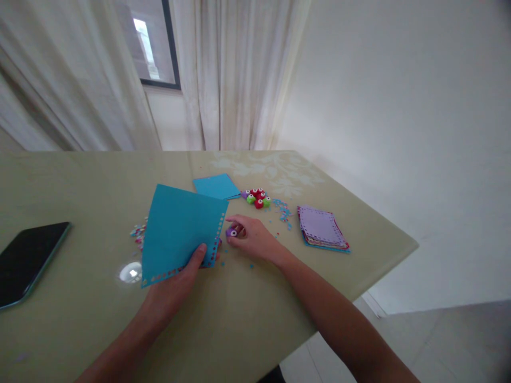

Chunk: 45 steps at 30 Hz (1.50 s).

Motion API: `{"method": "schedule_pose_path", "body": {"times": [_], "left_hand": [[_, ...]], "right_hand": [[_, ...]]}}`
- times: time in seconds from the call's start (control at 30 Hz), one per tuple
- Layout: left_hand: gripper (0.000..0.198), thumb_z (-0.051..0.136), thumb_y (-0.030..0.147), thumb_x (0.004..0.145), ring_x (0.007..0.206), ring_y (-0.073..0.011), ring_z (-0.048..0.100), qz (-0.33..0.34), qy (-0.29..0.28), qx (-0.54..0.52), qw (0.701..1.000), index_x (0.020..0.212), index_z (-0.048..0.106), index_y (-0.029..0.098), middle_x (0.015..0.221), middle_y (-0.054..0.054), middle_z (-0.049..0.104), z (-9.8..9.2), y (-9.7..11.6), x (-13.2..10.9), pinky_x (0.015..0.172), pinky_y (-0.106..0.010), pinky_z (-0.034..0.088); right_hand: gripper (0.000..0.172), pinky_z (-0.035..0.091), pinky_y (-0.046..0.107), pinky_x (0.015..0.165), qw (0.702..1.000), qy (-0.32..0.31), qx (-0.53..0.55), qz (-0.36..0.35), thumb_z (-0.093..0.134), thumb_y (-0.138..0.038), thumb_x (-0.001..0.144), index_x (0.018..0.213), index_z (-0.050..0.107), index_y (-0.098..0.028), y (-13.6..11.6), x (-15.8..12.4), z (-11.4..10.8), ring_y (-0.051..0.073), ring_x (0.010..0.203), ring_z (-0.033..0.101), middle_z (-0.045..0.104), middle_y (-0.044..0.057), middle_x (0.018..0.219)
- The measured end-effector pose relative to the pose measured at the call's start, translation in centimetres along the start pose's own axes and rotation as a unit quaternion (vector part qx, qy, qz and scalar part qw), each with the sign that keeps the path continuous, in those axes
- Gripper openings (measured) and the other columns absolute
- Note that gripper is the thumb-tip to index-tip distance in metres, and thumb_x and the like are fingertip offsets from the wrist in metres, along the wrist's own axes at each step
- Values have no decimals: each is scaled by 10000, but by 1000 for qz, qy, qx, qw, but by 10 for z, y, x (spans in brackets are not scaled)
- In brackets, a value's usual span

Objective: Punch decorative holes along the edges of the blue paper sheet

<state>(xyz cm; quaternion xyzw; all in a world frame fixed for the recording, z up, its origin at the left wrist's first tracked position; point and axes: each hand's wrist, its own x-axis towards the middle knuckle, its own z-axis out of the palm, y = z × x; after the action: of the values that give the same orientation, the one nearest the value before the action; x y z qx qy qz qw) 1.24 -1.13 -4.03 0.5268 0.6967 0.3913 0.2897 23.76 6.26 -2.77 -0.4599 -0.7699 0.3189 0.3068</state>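
Observation:
My left hand (191, 268) is closed on a blue sheet of paper (181, 229), thumb on the front near its lower right corner. Punched holes line the sheet's right and bottom edges. Just right of it, my right hand (251, 236) pinches a small purple paper punch (231, 232) with a round white-and-dark top. The punch is close to the sheet's right edge, apart from it. Behind the hands, several red, green and purple punches (257, 198) stand in a cluster. Part of something red shows behind the held sheet, mostly hidden.
More blue sheets (217, 186) lie at the back. A stack of hole-edged sheets (322, 226), lilac on top, sits to the right. Paper bits (284, 211) are scattered near the punches, with another pile (138, 234) at left. A dark tablet (30, 258) lies far left.

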Motion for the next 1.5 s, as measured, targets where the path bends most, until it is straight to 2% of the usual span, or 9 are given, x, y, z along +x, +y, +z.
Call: {"method": "schedule_pose_path", "body": {"times": [0.13,0.23,0.33,0.5,0.67,0.87,1.03,1.3,1.5], "left_hand": [[333,634,484,894,1106,-364,809,-101,-116,-140,978,1063,842,287,1004,-52,873,-7,19,-5,1192,-535,526],[304,621,419,883,963,-339,839,-121,-126,-201,964,1043,843,286,994,-44,873,-8,22,-7,1057,-505,623],[346,640,424,866,1068,-352,822,-129,-119,-198,964,1102,832,259,1073,-69,870,-5,17,-8,1071,-522,617],[559,768,493,799,1485,-356,589,-65,-21,-125,990,1320,756,292,1480,-49,731,-3,11,-6,1324,-545,362],[607,751,514,817,1464,-340,607,-5,-35,-115,993,1376,723,281,1478,-71,729,-9,23,-5,1313,-516,389],[607,698,565,882,1459,-343,607,0,21,-111,994,1405,697,256,1506,-90,706,-11,27,-4,1314,-530,385],[566,694,550,897,1417,-341,641,26,40,-99,994,1375,710,247,1441,-94,747,-10,25,-3,1314,-525,386],[562,689,563,883,1458,-336,609,39,28,-88,995,1349,726,252,1473,-70,731,-12,28,-4,1309,-486,399],[540,694,553,901,1403,-332,656,46,34,-87,995,1355,735,262,1411,-65,768,-11,26,-4,1295,-490,428]], "right_hand": [[373,539,381,921,999,28,-18,2,644,-443,1062,1343,746,-220,5,7,0,234,976,706,779,114,1181],[366,438,463,1142,976,133,-170,16,543,-270,1092,1413,704,-196,17,14,-20,298,1249,635,720,170,1381],[451,399,501,1177,941,141,-300,64,585,-153,1021,1466,657,-166,31,16,-40,352,1347,569,675,195,1468],[391,468,420,1105,938,95,-325,77,615,-125,984,1360,715,-169,36,15,-43,308,1273,632,692,178,1381],[220,521,404,965,946,78,-299,103,658,-150,963,1153,766,-178,24,11,-35,298,1092,706,738,173,1202],[287,564,394,872,987,127,-7,97,744,-176,848,1134,741,-198,14,9,-36,224,913,721,782,91,1111],[383,577,357,844,929,50,351,103,907,-462,782,1065,805,-226,-5,6,-31,180,858,710,783,45,1010],[524,545,339,737,902,28,411,126,1029,-601,582,860,751,-253,-29,1,-16,162,737,644,743,11,889],[506,536,322,734,901,43,410,131,1021,-572,618,904,768,-240,-27,2,-13,148,731,636,733,6,874]]}}
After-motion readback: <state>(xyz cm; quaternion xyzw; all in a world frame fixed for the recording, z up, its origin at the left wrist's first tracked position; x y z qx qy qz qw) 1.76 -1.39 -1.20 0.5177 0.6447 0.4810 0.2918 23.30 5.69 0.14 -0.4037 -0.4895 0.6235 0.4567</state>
